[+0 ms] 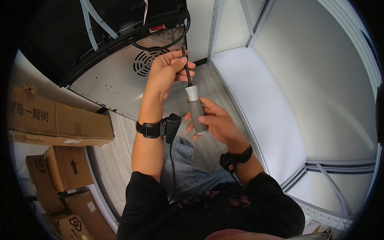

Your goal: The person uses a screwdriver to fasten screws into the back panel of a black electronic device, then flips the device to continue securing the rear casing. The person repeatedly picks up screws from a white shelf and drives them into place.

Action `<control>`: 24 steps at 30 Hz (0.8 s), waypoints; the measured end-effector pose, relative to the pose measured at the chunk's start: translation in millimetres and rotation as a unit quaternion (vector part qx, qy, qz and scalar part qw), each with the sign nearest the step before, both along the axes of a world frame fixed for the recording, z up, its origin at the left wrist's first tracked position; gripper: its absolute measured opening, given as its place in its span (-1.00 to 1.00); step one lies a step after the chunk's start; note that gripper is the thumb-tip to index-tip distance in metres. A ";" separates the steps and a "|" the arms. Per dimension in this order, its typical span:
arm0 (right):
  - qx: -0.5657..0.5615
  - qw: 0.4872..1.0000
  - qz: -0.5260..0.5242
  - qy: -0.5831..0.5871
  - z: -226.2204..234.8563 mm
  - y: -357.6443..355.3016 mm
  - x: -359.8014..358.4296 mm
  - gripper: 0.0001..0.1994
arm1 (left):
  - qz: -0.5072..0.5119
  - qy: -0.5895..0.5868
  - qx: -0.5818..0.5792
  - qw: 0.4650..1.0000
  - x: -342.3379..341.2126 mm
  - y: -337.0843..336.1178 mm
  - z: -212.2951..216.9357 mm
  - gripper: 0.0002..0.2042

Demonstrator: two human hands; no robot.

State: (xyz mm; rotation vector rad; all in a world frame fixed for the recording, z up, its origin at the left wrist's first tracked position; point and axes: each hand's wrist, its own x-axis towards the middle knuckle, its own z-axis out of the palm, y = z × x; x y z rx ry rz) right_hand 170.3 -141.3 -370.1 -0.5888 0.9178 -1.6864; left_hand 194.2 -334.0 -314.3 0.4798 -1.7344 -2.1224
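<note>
A screwdriver (197,110) with a grey and white handle and a dark shaft points up and away from me. My right hand (218,122) is closed round its handle. Farther up, my left hand (170,68) pinches the shaft between thumb and fingers, close to the tip. That tip lies at the right edge of a metal panel (116,86) on a black appliance (52,36); whether it touches a screw there, I cannot make out. Beside my left fingers is a round slotted vent (142,64). Above it are a black cable (150,49) and a red switch (157,28).
Cardboard boxes (68,124) are stacked to my left, down to the lower left corner. A white shelf unit (260,96) with metal posts stands close on my right. Grey wood-look floor (108,160) lies below. Pale blue straps (96,24) hang over the appliance.
</note>
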 end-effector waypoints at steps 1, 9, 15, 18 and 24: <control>0.029 0.998 -0.020 0.043 -0.4 0.7 0.7 -0.44 | 0.000 -0.003 -0.007 1.000 0.4 0.9 0.8 -0.74; 0.050 0.992 -0.010 0.114 0.2 -2.2 3.9 -0.39 | 0.000 -0.005 -0.045 0.999 1.6 -0.2 -3.5 -0.72; 0.046 0.998 -0.020 0.040 1.4 -0.2 -0.4 -0.41 | -0.010 -0.001 -0.015 1.000 0.8 -1.6 -0.8 -0.73; 0.062 0.993 -0.037 0.091 -4.3 -0.8 0.9 -0.42 | -0.002 -0.016 -0.022 1.000 2.8 1.7 3.3 -0.74; 0.059 0.983 -0.078 0.156 -5.4 -0.7 2.8 -0.45 | 0.030 -0.027 -0.033 0.999 0.3 2.1 4.6 -0.69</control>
